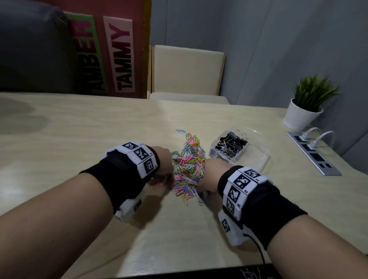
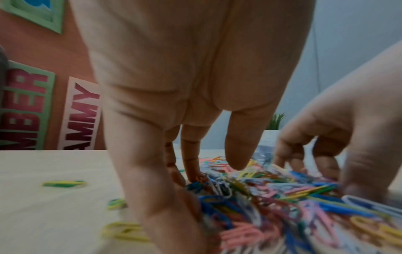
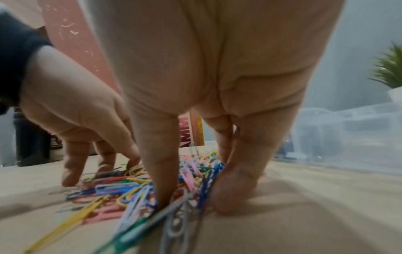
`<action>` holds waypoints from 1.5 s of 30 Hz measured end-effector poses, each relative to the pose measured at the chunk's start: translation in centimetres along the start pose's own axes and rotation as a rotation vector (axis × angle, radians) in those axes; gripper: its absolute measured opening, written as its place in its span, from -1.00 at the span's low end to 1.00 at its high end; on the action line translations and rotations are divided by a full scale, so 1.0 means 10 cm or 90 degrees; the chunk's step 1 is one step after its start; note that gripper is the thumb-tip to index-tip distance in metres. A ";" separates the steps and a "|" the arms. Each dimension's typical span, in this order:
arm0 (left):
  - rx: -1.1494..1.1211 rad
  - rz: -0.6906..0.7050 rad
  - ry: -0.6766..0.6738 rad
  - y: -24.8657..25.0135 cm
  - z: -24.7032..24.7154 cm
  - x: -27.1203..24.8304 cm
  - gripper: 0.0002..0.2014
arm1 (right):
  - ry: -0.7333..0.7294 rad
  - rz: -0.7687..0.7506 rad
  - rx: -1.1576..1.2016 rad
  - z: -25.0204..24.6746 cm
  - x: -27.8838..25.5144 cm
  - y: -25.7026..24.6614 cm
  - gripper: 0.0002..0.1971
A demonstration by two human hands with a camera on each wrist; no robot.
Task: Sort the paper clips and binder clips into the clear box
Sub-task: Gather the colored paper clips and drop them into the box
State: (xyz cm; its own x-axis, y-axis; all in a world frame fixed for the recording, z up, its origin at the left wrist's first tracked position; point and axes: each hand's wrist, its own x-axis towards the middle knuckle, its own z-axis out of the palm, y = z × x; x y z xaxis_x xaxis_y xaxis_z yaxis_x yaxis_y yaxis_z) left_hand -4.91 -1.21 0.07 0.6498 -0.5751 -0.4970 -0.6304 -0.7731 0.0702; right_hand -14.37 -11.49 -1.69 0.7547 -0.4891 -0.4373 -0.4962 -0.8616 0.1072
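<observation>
Got both hands down on the table (image 1: 71,132), one each side of the colored paper clip pile (image 1: 187,167) — my left hand (image 1: 163,161) and right hand (image 1: 211,177) have fingers pointing down, relaxed, pressing against the heap's edges, not gripping anything. The clear box (image 1: 253,156) sits just beyond my right hand — black binder clips (image 1: 232,144) already inside.

I see a pale wooden table (image 1: 71,132); on it lie a pile of coloured paper clips (image 1: 187,167) at centre, a clear box (image 1: 253,152) just right, and a potted plant (image 1: 305,108) far right.
</observation>
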 end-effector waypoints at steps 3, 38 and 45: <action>-0.019 0.046 -0.017 0.04 0.06 0.12 -0.88 | 0.103 0.017 0.086 -0.03 0.03 0.09 -0.63; 0.075 0.100 0.002 -0.15 -0.08 0.13 -0.11 | 0.068 -0.125 0.030 -0.04 -0.13 -0.32 -0.24; 0.096 0.103 0.044 -0.07 -0.05 0.12 -0.45 | 0.106 -0.086 0.067 0.01 -0.10 -0.34 -0.63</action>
State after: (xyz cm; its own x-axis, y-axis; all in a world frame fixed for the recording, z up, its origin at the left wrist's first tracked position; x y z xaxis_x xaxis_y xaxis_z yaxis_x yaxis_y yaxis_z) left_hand -3.48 -1.48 -0.15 0.5595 -0.7091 -0.4291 -0.7814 -0.6239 0.0121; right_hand -13.49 -8.04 -1.67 0.8733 -0.3933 -0.2875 -0.4211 -0.9061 -0.0395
